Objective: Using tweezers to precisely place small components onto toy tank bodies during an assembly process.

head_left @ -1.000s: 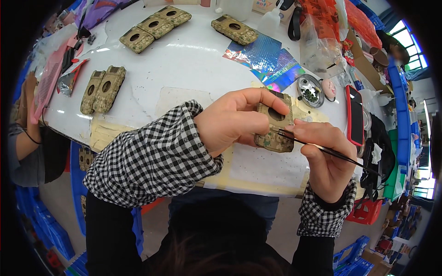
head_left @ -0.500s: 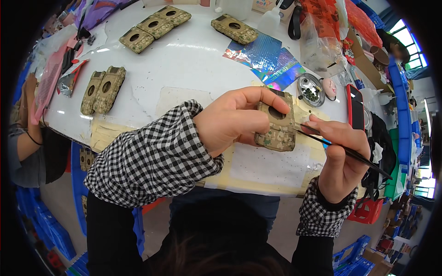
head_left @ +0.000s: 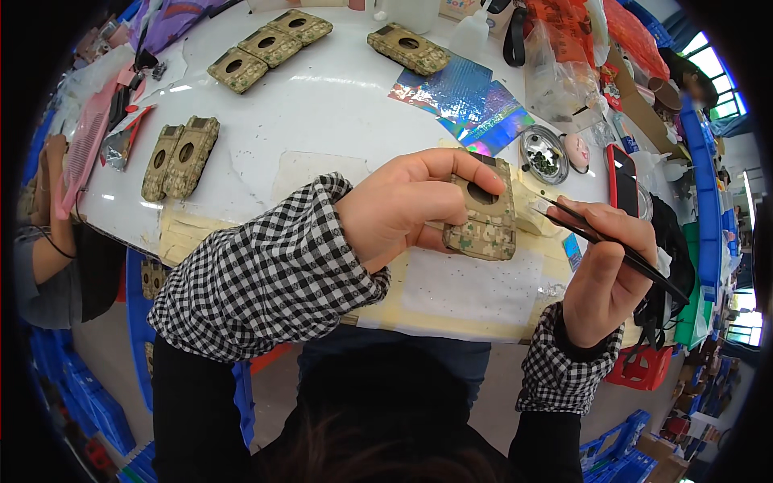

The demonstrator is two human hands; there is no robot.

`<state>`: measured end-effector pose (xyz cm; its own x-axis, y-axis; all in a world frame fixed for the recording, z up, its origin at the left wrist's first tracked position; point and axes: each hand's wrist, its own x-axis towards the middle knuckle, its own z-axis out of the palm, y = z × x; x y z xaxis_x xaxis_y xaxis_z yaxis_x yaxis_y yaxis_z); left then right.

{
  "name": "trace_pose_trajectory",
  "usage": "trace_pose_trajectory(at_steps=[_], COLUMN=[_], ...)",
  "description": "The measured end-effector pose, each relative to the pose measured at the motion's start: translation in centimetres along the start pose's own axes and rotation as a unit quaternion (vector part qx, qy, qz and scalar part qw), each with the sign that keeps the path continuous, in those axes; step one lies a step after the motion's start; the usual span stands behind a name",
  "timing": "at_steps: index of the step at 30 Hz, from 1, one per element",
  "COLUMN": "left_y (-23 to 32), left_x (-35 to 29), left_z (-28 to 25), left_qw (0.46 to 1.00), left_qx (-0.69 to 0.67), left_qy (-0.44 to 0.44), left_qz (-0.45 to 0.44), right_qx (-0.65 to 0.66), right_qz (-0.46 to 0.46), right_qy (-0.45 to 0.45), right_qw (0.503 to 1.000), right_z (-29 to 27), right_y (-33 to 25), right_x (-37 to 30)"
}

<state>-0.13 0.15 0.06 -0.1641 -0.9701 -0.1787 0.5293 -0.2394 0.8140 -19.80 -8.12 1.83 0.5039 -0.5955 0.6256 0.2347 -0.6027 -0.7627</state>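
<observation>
My left hand (head_left: pixel 419 197) grips a camouflage toy tank hull (head_left: pixel 491 229) over the near right of the table, thumb and fingers around its left side. The hull has a round dark hole in its top. In my right hand (head_left: pixel 608 258) is a pair of black tweezers (head_left: pixel 636 262), held by thumb and fingers. Their tips are spread, point toward the hull and stand a little to its right, apart from it. Whether anything tiny is at the tips cannot be made out. A round clear dish (head_left: pixel 544 154) with small dark green bits lies beyond the tweezers.
Three matching hulls (head_left: pixel 270 46) sit at the far left, two more (head_left: pixel 187 157) at the left, another (head_left: pixel 408 48) at the back. Shiny holographic sheets (head_left: pixel 459 92), a red-cased phone (head_left: pixel 622 181) and plastic bags (head_left: pixel 555 80) lie around. Another person's arm (head_left: pixel 52 249) is at the left edge.
The tweezers have drawn back from the hull's right edge toward the right and slightly up, and their tips have spread apart. The left hand and hull have barely shifted.
</observation>
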Motion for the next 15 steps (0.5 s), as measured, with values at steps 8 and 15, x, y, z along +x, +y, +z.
trace_pose_trajectory(at_steps=[8, 15], left_y=[-0.1, -0.1], left_x=[0.0, 0.0], left_z=[-0.2, -0.1], left_qw=[1.0, 1.0], left_qx=[-0.024, -0.026], left_qy=[-0.01, -0.014], left_qz=[-0.009, -0.008], right_qx=[-0.05, -0.051], right_qz=[-0.003, 0.003], right_qy=[-0.099, -0.106], right_qw=[0.994, 0.993], right_z=[1.1, 1.3], right_y=[0.2, 0.5], right_x=[-0.1, -0.1])
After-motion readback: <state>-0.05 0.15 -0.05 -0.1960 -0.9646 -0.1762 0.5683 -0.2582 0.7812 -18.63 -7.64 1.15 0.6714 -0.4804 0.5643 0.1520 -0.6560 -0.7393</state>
